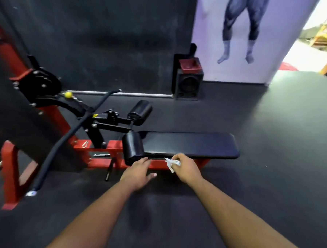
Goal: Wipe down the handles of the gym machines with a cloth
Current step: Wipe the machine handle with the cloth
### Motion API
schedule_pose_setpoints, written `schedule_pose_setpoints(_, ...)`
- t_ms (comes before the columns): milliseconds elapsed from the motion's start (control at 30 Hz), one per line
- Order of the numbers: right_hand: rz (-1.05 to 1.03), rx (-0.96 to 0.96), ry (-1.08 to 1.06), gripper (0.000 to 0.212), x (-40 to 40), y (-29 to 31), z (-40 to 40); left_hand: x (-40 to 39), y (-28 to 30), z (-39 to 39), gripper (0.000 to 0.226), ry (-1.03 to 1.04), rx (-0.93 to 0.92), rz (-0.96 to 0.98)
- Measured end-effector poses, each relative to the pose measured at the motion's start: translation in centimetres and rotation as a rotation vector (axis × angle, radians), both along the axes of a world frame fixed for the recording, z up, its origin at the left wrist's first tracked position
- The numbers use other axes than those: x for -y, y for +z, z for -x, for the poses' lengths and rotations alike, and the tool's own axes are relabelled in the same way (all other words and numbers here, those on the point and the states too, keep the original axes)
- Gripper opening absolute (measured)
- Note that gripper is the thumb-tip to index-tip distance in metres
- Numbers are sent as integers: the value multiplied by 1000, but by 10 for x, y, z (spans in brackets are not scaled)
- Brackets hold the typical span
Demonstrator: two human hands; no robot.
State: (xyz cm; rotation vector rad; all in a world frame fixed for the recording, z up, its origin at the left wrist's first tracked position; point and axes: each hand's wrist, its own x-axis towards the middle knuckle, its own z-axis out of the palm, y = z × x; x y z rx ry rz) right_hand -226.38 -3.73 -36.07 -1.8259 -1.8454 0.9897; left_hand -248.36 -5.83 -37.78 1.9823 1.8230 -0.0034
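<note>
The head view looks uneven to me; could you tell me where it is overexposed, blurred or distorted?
Head view: the doorway at top right is blown out by daylight; the red frame and long bar at left smear with motion blur; wide-angle distortion bends the edges; both hands, the cloth and the bench pad stay fairly sharp.

dim room | doorway (314, 42) glare upper right | edges blurred, warped

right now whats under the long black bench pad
A red frame rail runs beneath the bench pad along its near edge. The right hand, holding a cloth, covers part of it; the floor underneath is hidden.
</note>
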Motion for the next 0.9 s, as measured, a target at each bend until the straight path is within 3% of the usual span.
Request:
schedule_pose_setpoints(333,-13,133,-246,16,-10,6,-218,-71,7,-214,76,-338,-29,-9)
schedule_pose_setpoints(900,39,288,-539,14,-149,30,-486,-302,4,-499,66,-663,19,5)
